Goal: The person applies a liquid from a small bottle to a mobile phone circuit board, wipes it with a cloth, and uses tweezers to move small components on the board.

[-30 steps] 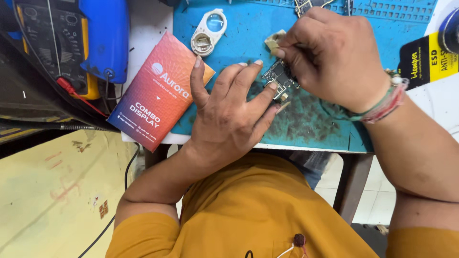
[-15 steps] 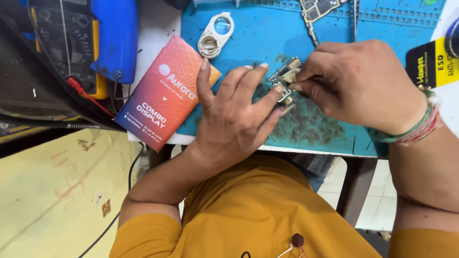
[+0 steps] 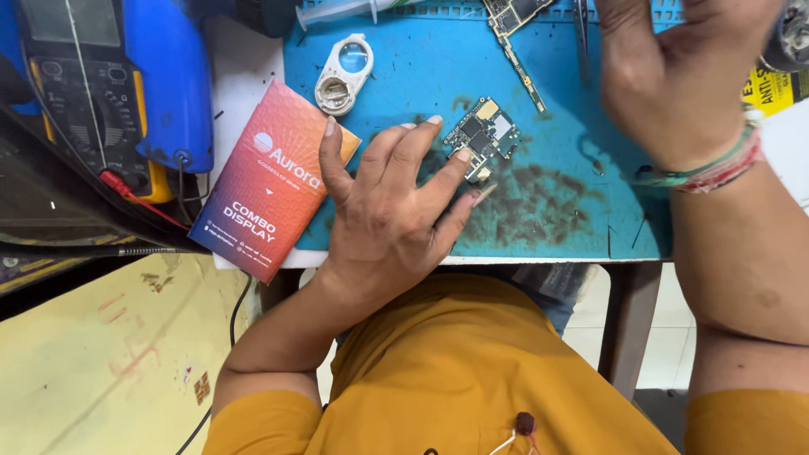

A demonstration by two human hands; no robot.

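A small phone circuit board (image 3: 483, 135) lies on the blue work mat (image 3: 421, 76). My left hand (image 3: 388, 206) rests flat on the mat with its fingers spread, and two fingertips press the board's near edge. My right hand (image 3: 678, 76) is raised at the upper right, away from the board, its fingers curled toward the top edge of the view. I cannot tell whether it holds anything. Coloured thread bands circle its wrist.
A red-orange display box (image 3: 270, 181) lies left of my left hand. A white magnifier loupe (image 3: 344, 74) sits above it. A blue multimeter (image 3: 101, 84) with leads is at far left. Another board with a flex strip (image 3: 514, 34) and a syringe (image 3: 345, 10) lie at the mat's top.
My right hand has lifted off the circuit board and moved up and to the right. My left hand stays on the board, which is now uncovered.
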